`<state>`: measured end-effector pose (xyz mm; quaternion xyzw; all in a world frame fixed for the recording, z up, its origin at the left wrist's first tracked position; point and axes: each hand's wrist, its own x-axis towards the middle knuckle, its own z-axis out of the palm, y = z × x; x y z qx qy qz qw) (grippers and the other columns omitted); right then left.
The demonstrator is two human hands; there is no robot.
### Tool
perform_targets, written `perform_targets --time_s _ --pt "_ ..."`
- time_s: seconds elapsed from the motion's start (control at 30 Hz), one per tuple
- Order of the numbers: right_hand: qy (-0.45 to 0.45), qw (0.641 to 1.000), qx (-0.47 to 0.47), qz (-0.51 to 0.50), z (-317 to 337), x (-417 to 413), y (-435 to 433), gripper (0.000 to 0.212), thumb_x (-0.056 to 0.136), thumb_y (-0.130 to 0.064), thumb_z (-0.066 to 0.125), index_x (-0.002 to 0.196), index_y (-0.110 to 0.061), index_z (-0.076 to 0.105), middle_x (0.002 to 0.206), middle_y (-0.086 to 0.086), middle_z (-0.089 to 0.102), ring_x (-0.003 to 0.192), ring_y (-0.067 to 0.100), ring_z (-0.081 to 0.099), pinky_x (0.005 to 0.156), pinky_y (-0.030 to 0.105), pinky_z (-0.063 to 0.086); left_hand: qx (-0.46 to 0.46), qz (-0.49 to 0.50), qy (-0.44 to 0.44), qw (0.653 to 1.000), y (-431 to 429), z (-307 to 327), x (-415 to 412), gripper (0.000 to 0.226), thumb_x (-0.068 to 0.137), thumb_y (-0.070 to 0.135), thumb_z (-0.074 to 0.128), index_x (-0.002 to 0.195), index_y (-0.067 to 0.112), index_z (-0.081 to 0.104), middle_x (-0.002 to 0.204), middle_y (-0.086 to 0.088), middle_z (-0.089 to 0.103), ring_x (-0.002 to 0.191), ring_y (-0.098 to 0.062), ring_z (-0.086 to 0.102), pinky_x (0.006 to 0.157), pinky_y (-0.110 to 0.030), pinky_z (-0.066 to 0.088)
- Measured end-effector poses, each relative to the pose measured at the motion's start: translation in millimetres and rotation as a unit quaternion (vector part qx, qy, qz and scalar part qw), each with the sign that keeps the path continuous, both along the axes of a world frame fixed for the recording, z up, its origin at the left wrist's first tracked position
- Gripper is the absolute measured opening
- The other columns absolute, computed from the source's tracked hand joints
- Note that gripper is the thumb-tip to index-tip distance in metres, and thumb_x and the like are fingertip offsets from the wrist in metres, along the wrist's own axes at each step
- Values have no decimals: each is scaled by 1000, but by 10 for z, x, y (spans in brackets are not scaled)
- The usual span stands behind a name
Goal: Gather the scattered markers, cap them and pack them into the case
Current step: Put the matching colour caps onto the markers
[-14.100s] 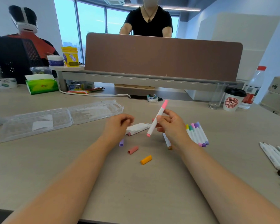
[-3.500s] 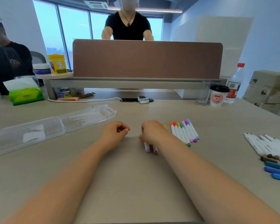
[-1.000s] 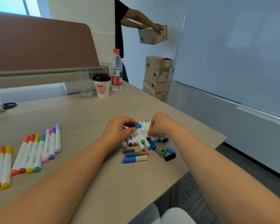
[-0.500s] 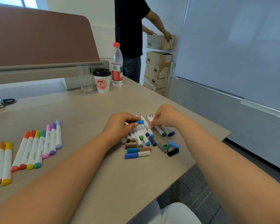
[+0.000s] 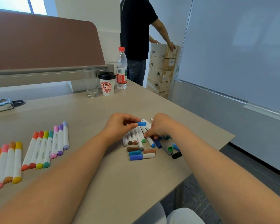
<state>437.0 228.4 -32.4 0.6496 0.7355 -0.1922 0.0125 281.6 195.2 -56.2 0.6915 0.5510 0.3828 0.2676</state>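
Left hand point(image 5: 120, 125) pinches blue cap point(image 5: 141, 124) above markers point(image 5: 137, 138).

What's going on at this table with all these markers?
A person is sorting markers on a table. Their left hand pinches a blue cap above a pile of markers, several of them seemingly uncapped. The right hand is curled down onto that pile; whether it grips one is hard to tell. Loose caps lie in front of the pile, and rows of capped markers are laid out to the left. No case is in view.
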Motion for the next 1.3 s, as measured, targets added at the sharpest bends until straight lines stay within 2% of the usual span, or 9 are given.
perform_targets --time_s 0.23,0.37,0.53,0.63,0.73,0.83,0.93,1.03,1.3 --pt "-15 1000 12 -21 8 -49 3 33 79 -31 69 54 -15 56 57 -1 57 56 13 53 60 23 44 10 24 -60 998 32 -13 -40 19 91 11 55 102 21 67 103 6 63 95 -9 57 84 -18 44" --pt "-29 999 25 -19 2 -74 -16 33 78 -33 70 56 -14 54 54 -3 56 51 10 50 54 21 42 1 8 -99 995 19 -14 -45 18 91 9 54 95 26 58 94 6 61 87 -7 62 81 -19 51" --pt "-35 998 37 -21 17 -101 -40 31 78 -33 69 59 -14 54 58 -2 56 54 10 50 55 21 41 -6 10 -122 992 19 -9 -44 15 89 5 56 95 18 57 96 4 63 84 -4 63 74 -16 52" --pt "42 996 67 -36 68 -35 -45 34 83 -34 61 60 -10 57 59 -1 54 57 12 48 58 23 40 -3 33 -131 991 42 -22 -58 17 91 7 54 102 18 61 100 4 63 87 -4 61 79 -18 50" --pt "235 964 114 -46 86 41 -66 21 87 -26 57 79 -7 62 65 1 55 61 12 49 66 27 45 -9 61 -196 979 83 -32 -96 19 93 8 51 107 16 62 102 3 63 84 -1 61 75 -16 49" --pt "322 941 100 -18 77 35 -109 17 91 -19 53 92 -6 64 72 2 61 62 11 56 65 23 53 -25 106 -268 957 137 -34 -140 18 94 8 50 104 18 60 105 1 62 88 -5 61 76 -20 48" --pt "326 941 91 27 72 -30 -153 16 94 -13 47 101 -11 61 74 -2 58 63 7 55 54 13 49 -52 156 -350 922 173 -30 -178 17 94 7 49 102 17 61 107 -1 62 95 -11 60 84 -28 48" --pt "286 947 140 50 14 -64 -133 23 96 -14 43 109 -13 61 80 0 55 69 9 48 61 18 41 -62 177 -388 902 189 -30 -208 19 94 7 48 104 15 62 105 -1 62 94 -10 60 83 -27 48" --pt "258 949 177 42 -51 -16 -77 23 95 -17 45 109 -16 63 84 -3 52 69 4 43 58 18 33 -59 187 -379 905 197 -39 -209 22 94 7 47 110 15 61 108 0 61 97 -11 58 84 -27 47"
